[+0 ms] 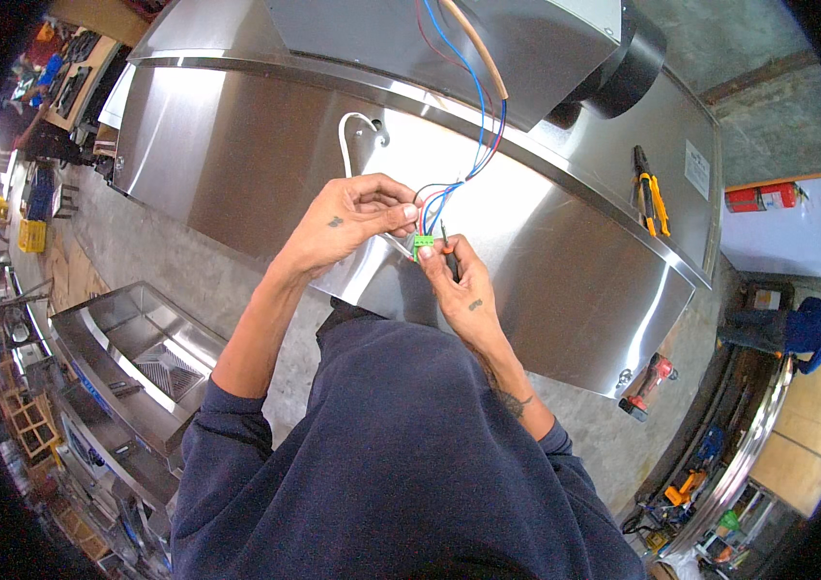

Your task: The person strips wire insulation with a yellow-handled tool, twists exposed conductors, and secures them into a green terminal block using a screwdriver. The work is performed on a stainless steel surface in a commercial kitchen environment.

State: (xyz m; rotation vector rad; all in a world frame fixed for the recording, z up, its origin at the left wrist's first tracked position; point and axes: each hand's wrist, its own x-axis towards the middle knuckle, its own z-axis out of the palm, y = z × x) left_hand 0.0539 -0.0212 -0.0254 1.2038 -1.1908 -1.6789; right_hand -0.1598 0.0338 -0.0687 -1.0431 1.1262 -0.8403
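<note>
My left hand [341,224] is closed, thumb and forefinger pinching a thin wire [419,206] just above a small green terminal block [424,241]. In my right hand [465,290] sits a small screwdriver [450,259] with a dark and orange handle, its tip pointing up; the thumb presses on the terminal block's lower edge. Blue, red and dark wires [481,126] drop from above into the block. A white cable [343,140] comes out of a hole in the stainless steel panel [265,145] and passes behind my left hand.
Yellow-and-black pliers [662,205] lie on the steel at the right. A red cordless drill [650,387] stands by the panel's right corner. To the left is a stainless steel sink unit [130,358]. A person in blue [806,327] is at the far right.
</note>
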